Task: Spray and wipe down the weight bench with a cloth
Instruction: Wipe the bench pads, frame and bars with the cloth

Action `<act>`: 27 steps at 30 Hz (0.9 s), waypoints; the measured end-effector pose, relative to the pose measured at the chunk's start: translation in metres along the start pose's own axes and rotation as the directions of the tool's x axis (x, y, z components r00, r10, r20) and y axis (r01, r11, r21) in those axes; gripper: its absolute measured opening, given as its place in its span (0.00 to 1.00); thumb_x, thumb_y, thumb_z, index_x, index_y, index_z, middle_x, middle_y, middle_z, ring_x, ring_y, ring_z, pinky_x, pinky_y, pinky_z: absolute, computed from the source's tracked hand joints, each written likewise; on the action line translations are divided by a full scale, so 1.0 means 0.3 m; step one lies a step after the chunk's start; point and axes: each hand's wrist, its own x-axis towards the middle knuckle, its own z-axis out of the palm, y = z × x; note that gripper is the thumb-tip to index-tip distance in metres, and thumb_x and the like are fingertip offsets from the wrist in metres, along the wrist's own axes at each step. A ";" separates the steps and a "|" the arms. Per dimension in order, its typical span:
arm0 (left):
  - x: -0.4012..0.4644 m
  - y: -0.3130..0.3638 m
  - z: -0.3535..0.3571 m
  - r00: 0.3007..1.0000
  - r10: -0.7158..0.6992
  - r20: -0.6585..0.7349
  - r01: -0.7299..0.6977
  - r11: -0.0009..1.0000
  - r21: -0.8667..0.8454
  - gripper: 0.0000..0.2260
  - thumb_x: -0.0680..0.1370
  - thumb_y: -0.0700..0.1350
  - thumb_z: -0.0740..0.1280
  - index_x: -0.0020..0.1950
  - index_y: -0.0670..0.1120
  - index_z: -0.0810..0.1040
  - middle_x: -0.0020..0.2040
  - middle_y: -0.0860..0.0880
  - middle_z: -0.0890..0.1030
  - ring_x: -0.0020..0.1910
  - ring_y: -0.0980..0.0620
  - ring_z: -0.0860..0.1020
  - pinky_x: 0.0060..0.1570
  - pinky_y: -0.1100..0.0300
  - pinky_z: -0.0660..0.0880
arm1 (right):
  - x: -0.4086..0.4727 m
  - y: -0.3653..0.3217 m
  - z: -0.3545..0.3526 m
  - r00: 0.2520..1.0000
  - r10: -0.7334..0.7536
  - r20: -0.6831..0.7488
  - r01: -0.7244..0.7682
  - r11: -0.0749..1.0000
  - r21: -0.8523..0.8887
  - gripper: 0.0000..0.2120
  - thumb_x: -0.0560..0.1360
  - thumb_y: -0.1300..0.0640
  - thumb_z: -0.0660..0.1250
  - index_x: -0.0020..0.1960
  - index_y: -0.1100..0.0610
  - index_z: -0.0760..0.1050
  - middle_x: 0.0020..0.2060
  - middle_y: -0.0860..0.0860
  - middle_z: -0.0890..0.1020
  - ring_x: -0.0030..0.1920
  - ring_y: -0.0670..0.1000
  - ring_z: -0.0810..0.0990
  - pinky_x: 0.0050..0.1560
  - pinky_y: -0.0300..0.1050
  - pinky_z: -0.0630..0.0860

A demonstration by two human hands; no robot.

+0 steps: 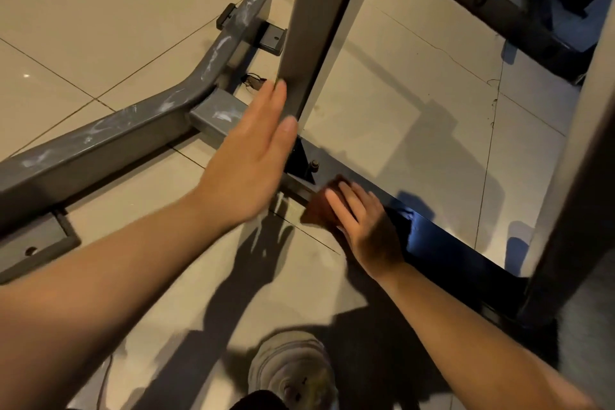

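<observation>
Right hand [369,226] flat atop cloth [321,206]

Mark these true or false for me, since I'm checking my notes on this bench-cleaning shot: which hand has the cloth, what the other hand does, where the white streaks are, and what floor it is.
1. The right hand presses a reddish cloth on the low bar. True.
2. The left hand holds a spray bottle. False: its fingers are straight, laid flat by the upright post; no bottle shows.
3. White streaks mark the bent grey floor bar. True.
4. The floor is carpet. False: it is glossy tile.
</observation>
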 end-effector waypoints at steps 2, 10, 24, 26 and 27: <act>-0.047 -0.014 0.038 1.000 -0.031 0.007 0.030 0.997 0.064 0.27 0.83 0.56 0.50 0.79 0.54 0.45 0.79 0.57 0.44 0.76 0.62 0.45 0.58 0.83 0.40 | -0.125 0.102 0.028 0.997 0.049 -0.058 -0.053 0.996 -0.066 0.42 0.70 0.59 0.74 0.77 0.54 0.56 0.71 0.58 0.65 0.71 0.61 0.65 0.63 0.66 0.72; -0.137 -0.070 0.079 0.963 -0.155 0.220 0.091 0.956 0.277 0.26 0.81 0.51 0.60 0.78 0.54 0.56 0.79 0.53 0.54 0.76 0.52 0.58 0.70 0.60 0.57 | -0.540 0.316 -0.022 0.962 0.270 -0.034 -0.271 0.945 -0.184 0.50 0.64 0.71 0.76 0.78 0.55 0.53 0.74 0.59 0.61 0.73 0.62 0.60 0.65 0.72 0.65; 0.039 -0.016 -0.030 0.976 -0.213 0.036 0.217 0.963 -0.159 0.30 0.80 0.43 0.64 0.78 0.57 0.54 0.76 0.53 0.61 0.73 0.53 0.62 0.65 0.56 0.61 | 0.199 -0.162 0.033 0.937 0.349 -0.025 -0.350 0.936 -0.049 0.37 0.74 0.50 0.70 0.78 0.55 0.56 0.76 0.56 0.62 0.76 0.56 0.60 0.75 0.56 0.56; 0.039 -0.013 -0.031 0.976 -0.214 0.050 0.219 0.966 -0.134 0.32 0.80 0.43 0.64 0.78 0.58 0.52 0.77 0.53 0.60 0.74 0.52 0.62 0.67 0.54 0.61 | 0.143 -0.105 0.016 0.980 0.192 -0.041 -0.195 0.979 -0.063 0.35 0.73 0.52 0.72 0.75 0.58 0.63 0.72 0.58 0.69 0.72 0.59 0.67 0.72 0.57 0.64; 0.036 -0.012 -0.029 0.975 -0.214 0.054 0.219 0.969 -0.116 0.32 0.80 0.43 0.65 0.78 0.58 0.51 0.77 0.53 0.60 0.74 0.52 0.61 0.68 0.54 0.61 | 0.096 -0.056 0.021 0.992 0.112 -0.054 -0.114 0.993 -0.043 0.33 0.72 0.54 0.72 0.74 0.59 0.65 0.71 0.60 0.70 0.70 0.60 0.70 0.70 0.58 0.67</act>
